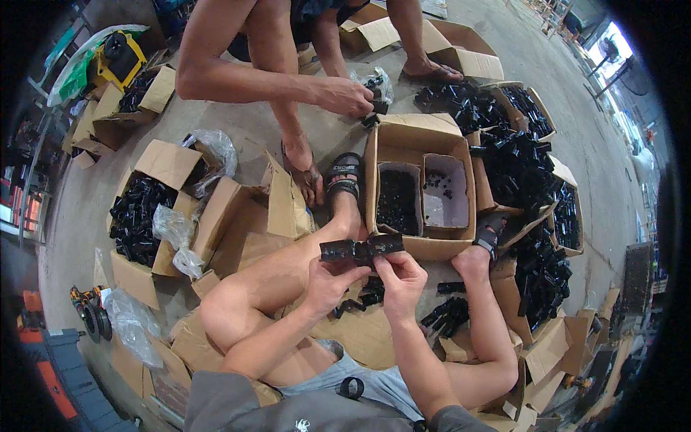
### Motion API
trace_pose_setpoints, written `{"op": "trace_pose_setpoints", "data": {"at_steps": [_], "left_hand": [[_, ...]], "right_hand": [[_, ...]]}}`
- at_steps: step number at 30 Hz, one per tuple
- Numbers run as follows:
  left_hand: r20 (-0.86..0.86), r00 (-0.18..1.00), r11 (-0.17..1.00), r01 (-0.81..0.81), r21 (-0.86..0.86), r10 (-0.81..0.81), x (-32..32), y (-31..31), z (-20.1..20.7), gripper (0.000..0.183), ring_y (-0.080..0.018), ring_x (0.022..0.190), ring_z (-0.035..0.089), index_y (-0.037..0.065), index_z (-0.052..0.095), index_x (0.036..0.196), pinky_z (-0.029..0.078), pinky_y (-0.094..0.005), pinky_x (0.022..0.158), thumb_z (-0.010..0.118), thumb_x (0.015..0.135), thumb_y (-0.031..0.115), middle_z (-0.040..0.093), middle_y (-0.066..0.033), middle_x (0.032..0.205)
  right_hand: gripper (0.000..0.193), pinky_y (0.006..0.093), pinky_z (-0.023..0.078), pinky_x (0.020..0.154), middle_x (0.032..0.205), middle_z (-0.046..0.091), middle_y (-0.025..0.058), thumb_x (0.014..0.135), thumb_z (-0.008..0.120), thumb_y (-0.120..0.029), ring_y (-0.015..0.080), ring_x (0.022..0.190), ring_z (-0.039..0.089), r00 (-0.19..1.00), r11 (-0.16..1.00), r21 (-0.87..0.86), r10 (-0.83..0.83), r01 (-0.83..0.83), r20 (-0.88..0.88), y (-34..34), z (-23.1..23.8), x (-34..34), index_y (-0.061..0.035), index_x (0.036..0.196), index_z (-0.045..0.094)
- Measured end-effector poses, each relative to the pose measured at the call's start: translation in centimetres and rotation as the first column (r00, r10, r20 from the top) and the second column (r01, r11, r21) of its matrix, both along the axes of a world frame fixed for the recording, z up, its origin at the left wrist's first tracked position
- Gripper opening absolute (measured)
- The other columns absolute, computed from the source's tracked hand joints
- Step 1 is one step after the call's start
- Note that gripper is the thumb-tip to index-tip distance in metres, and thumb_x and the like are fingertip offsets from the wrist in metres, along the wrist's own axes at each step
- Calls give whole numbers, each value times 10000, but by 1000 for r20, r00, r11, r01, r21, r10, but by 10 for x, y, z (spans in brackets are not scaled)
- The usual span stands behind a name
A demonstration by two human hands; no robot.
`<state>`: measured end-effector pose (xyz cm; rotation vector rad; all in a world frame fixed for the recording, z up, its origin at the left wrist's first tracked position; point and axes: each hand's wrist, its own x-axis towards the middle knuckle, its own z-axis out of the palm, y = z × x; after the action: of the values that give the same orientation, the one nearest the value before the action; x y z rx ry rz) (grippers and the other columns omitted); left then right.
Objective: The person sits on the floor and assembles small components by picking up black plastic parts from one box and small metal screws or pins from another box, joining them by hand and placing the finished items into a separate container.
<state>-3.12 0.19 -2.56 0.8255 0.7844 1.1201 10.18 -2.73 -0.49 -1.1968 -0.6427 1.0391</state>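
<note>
Over my lap, my left hand [328,288] grips a glossy black plastic part [335,250], short and tube-like, between thumb and fingers. A second black plastic piece [389,243] is pinched in my right hand [403,285]. The two meet end to end between my thumbs; whether they are locked together I cannot tell. Just beyond stands a cardboard box [419,129] holding two smaller open boxes. Many small black bits lie in the left inner box [416,171], and fewer in the right inner box [461,216].
A co-worker's hand [349,96] holds black parts by a clear bag. Cartons of black parts [142,212] stand to the left, with plastic bags [176,229]. On the right, black parts [515,169] are heaped in and around boxes. Flattened cardboard [360,338] lies beneath my legs.
</note>
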Motion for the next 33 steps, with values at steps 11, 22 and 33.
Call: {"op": "trace_pose_setpoints", "data": {"at_steps": [11,22,33], "left_hand": [[-73,997,999,-14,30,16,4,1,-2,254,-127,906,657,-33,674,1049,562,-293,808,755,810,-62,704,-63,1017],[-628,760,972,232,25,-165,13,0,-17,417,-181,945,686,-12,613,1241,542,-323,859,734,846,44,711,-65,1041],[124,920,789,384,-479,-372,9,-8,-23,305,-189,1082,639,1,570,1270,561,-341,942,576,1006,155,649,-86,1188]], "right_hand": [[41,234,477,764,962,651,60,863,700,41,97,874,591,997,996,77,36,-41,71,-7,-15,2,44,883,664],[290,253,497,724,903,683,37,851,759,-145,95,795,614,990,924,-380,-15,-39,-139,-10,-48,10,37,1060,673],[344,308,534,748,857,713,88,825,784,-267,141,786,658,792,804,-472,533,-363,299,-9,-15,81,-13,1048,722]]}}
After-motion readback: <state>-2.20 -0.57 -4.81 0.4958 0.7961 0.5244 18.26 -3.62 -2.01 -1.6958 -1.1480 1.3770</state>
